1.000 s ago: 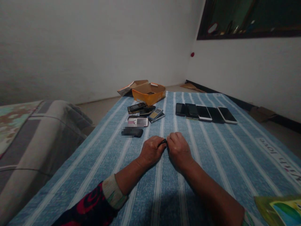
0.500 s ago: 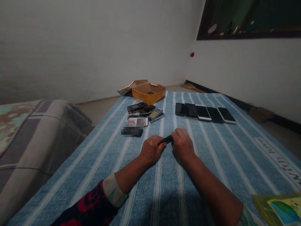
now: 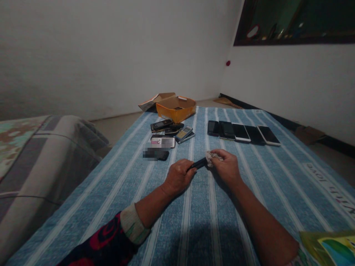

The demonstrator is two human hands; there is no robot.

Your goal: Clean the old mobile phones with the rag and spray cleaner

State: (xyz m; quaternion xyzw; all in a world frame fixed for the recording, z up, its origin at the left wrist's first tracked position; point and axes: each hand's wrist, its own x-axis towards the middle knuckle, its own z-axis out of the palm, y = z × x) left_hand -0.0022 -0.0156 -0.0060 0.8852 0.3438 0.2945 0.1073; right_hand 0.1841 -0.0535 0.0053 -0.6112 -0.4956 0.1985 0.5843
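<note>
My left hand [image 3: 179,176] is closed around one end of a dark mobile phone [image 3: 199,163], which is seen nearly edge-on above the striped cloth. At the phone's other end, my right hand [image 3: 226,166] pinches a crumpled whitish tissue or cloth [image 3: 212,157] against it. Beyond my left hand lie several old phones, among them a silver and pink keypad phone [image 3: 163,142], a grey keypad phone [image 3: 184,133] and a black phone [image 3: 163,155], partly blurred out. Farther right, several smartphones lie side by side, including a white-framed one [image 3: 240,132] and a white one [image 3: 268,135].
A torn orange cardboard box [image 3: 177,113] stands at the far edge of the blue striped cloth [image 3: 116,207]. To the left is a blanket-covered seat or bed [image 3: 69,147]. A yellow-green packet [image 3: 327,245] lies at the near right corner.
My right hand has shifted right and turned, bringing the crumpled tissue or cloth and more of the phone into sight. My left hand keeps its hold almost in place.
</note>
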